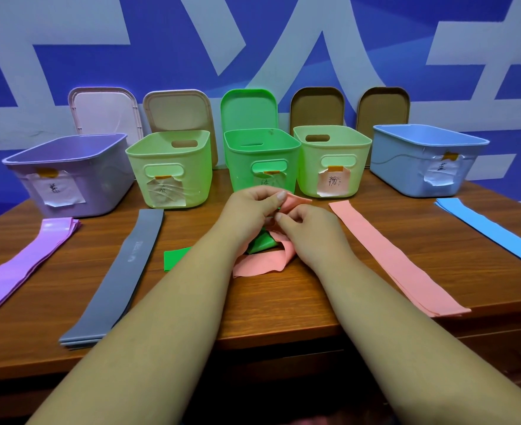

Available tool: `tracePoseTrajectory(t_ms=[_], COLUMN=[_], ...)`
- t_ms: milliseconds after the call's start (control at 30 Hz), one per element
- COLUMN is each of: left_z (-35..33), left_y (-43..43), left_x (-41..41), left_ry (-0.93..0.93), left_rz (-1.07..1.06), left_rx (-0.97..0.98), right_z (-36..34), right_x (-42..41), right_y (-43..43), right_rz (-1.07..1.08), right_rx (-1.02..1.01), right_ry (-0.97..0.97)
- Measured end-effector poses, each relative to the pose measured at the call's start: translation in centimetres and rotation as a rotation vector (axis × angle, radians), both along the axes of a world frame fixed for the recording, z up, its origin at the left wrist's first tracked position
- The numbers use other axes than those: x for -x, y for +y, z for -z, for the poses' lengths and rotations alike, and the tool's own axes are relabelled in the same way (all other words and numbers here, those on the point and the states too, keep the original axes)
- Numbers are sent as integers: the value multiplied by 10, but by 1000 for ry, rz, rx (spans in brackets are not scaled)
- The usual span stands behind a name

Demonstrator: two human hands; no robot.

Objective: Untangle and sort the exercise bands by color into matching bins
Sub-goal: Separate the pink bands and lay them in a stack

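A tangle of two bands is held over the middle of the wooden tabletop [283,308], just in front of the bright green bin [262,154]. The upper end of the pink band [257,266] is pinched between the thumb and fingers of the left hand [253,207]. The fingers of the right hand [310,231] are curled tight onto the same band just below, at the knot. The green band [264,245] is wound through the pink one, and one of its ends is laid flat on the tabletop, partly hidden by the left forearm.

Four flat stacks are laid out from the far side toward the near edge. The purple bands [23,262] are seen by the left edge, the grey bands [124,271] beside them, the pink stack [385,256] right of the hands and the blue bands [483,228] by the right edge.

Along the far edge a purple bin [69,173], a pale green bin [170,170], the bright green one, a second pale green bin [330,161] and a blue bin [422,161] are lined up. A paper label is taped to the front of each. Lids [248,108] are propped behind them against the wall.
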State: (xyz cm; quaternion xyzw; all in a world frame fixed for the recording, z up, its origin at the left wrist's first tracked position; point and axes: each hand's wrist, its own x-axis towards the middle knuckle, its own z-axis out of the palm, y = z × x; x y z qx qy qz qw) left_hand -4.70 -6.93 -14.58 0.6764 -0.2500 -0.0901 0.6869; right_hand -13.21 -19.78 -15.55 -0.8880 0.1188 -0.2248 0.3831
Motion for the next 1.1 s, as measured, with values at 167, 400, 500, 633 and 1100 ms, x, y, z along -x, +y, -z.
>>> tracePoseTrajectory(t_ms=[167, 400, 500, 633, 1100], left_z=[2, 6, 5, 7, 9], left_y=[0, -1, 0, 0, 0], left_x=[-3, -6, -5, -7, -10], left_ry=[-7, 34, 41, 37, 51], left_rz=[6, 24, 30, 35, 71], left_rx=[-13, 7, 13, 13, 17], right_z=[1, 3, 3, 3, 1], right_x=[0, -3, -4, -4, -5], right_y=[-1, -5, -5, -5, -7], right_rz=[-27, -25, -21, -20, -23], right_rx=[-1, 4, -3, 2, -33], right_ry=[-11, -17, -25, -26, -16])
